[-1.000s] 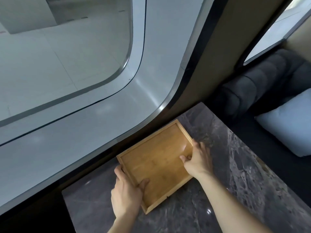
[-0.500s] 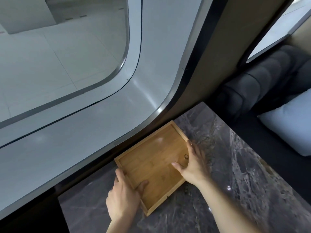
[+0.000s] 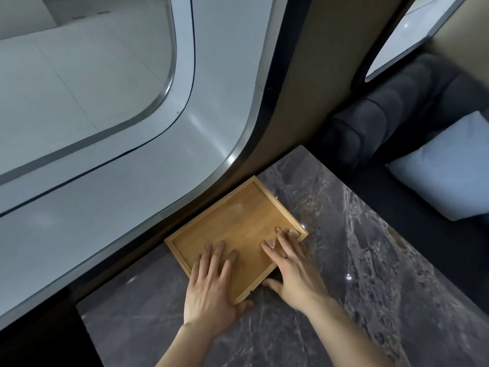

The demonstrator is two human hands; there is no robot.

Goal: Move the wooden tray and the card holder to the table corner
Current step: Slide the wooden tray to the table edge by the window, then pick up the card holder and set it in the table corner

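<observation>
The wooden tray (image 3: 238, 221) is square, shallow and empty. It lies flat on the dark marble table (image 3: 370, 260), its far side against the wall under the window. My left hand (image 3: 211, 282) lies over the tray's near corner, fingers spread on the floor of the tray and thumb outside the rim. My right hand (image 3: 293, 271) holds the near right rim the same way, fingertips close to the right corner and thumb on the table outside. No card holder is in view.
A curved window frame (image 3: 238, 144) rises just behind the tray. The table's far end meets a dark padded seat (image 3: 383, 115) with a pale blue cushion (image 3: 444, 168). The table's left end (image 3: 82, 313) drops into shadow.
The tray has slid further along the wall towards the table's far end. Both hands have shifted from the tray's side rims to its near edge, fingers now flat inside.
</observation>
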